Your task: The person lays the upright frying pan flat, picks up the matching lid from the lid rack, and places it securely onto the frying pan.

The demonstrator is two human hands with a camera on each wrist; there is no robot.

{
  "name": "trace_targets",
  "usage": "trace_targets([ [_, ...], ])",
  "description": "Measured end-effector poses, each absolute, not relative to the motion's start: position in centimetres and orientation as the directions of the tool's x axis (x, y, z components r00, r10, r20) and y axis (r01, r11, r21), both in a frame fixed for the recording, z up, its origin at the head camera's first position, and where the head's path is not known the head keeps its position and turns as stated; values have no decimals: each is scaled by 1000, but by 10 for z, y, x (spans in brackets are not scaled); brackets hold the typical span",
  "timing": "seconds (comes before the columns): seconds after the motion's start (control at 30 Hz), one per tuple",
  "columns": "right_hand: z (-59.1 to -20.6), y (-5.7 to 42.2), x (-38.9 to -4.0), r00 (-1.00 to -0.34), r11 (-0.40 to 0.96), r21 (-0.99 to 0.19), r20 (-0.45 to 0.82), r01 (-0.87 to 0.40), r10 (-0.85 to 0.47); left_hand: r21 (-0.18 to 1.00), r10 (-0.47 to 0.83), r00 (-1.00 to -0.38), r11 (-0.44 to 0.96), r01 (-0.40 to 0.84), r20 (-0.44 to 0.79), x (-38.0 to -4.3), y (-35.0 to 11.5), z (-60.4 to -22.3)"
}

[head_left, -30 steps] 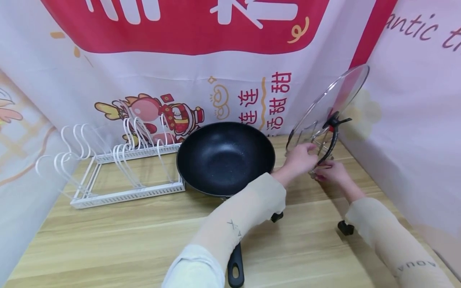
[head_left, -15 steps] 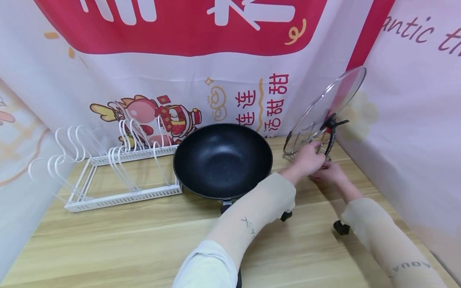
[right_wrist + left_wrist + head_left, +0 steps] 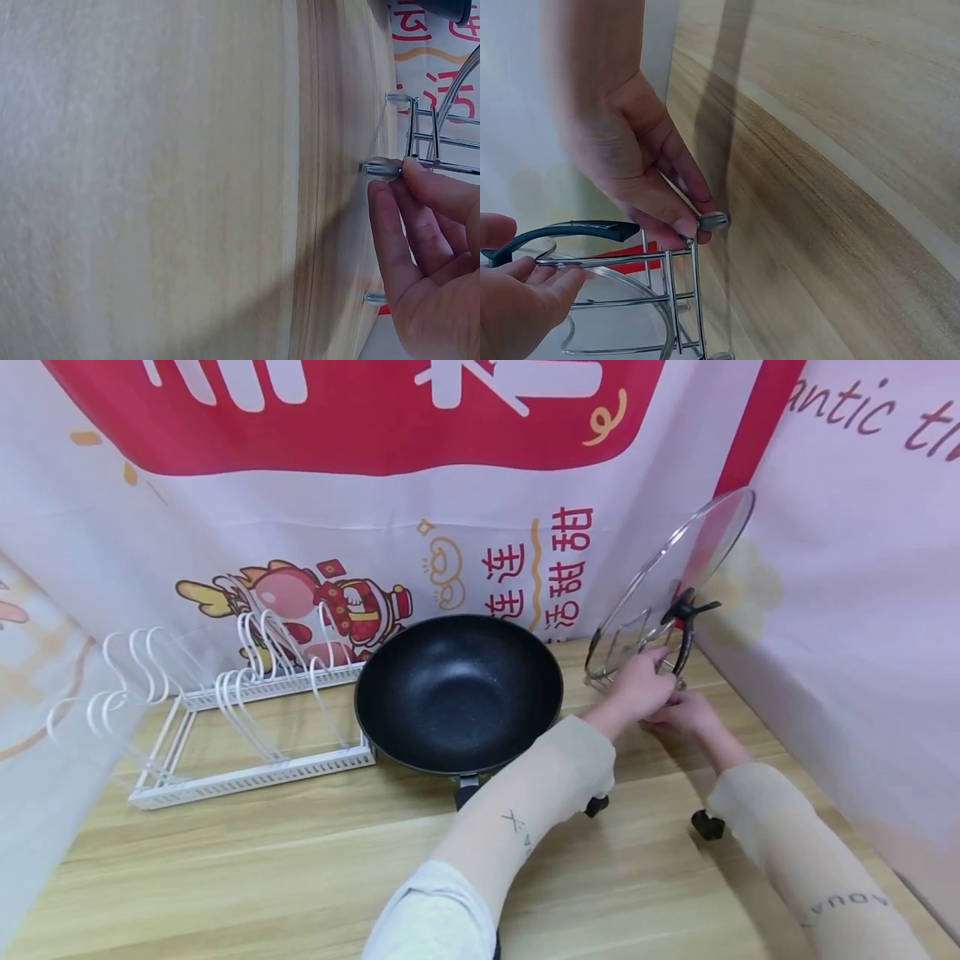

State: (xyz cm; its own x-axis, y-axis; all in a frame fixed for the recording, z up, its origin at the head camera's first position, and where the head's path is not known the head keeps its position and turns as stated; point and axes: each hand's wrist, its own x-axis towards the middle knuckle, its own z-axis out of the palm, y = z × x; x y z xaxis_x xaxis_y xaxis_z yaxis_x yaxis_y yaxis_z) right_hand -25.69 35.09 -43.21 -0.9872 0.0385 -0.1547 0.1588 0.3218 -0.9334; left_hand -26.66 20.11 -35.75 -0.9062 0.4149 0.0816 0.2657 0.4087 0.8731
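Observation:
A clear glass lid (image 3: 697,539) with a black arched handle (image 3: 686,639) leans in a small chrome wire lid rack (image 3: 676,300) at the back right. My left hand (image 3: 641,689) grips the rack's wire beside that handle, thumb above and fingers below in the left wrist view. My right hand (image 3: 435,247) pinches the near corner of the rack by its clear-capped foot (image 3: 381,167), thumb against the wire. In the head view the left hand partly covers the rack, and the two hands nearly meet.
A black wok (image 3: 459,693) stands left of the hands, its handle partly hidden under the left forearm. Further left is a white rack (image 3: 255,781) with curved wire dividers. Printed cloth (image 3: 450,552) hangs behind the wooden table (image 3: 262,877) and along both sides.
My left hand has shifted right along the lid rack, closer to the handle and my right hand. The right hand stays at the rack's corner; the head view has turned slightly.

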Motion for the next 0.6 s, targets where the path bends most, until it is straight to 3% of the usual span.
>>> trace_targets([
  [0.37,-430,352,-261,-986,440,-882,-148,165,74,861,452,-888,414,296,88,-269,198,-352],
  [0.6,-430,349,-258,-979,352,-914,-181,201,91,844,474,-877,438,309,75,-268,197,-352],
])
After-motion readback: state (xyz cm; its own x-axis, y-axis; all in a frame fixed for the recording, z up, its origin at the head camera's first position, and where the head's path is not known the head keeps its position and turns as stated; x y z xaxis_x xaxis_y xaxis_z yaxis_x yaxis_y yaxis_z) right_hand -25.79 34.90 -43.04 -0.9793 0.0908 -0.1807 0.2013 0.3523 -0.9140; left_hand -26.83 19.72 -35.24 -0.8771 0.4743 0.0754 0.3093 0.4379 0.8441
